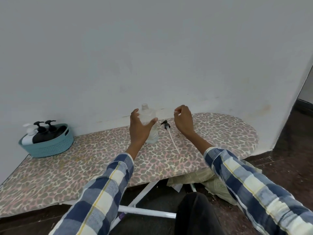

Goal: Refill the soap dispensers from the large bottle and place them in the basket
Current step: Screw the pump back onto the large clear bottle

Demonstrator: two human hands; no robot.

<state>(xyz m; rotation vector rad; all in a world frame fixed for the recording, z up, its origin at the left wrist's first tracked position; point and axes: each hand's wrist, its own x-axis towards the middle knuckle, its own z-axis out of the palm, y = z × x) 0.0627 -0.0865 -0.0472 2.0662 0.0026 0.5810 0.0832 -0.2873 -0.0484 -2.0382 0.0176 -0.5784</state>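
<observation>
Left hand [139, 128] spread wide beside ribbed clear bottle [151, 128] (uncapped); right hand [183, 122] loosely curled

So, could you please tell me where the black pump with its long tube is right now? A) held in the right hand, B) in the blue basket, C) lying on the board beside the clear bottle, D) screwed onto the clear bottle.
C: the black pump lies flat on the ironing board, just right of the uncapped clear bottle, its tube trailing toward the camera.
</observation>
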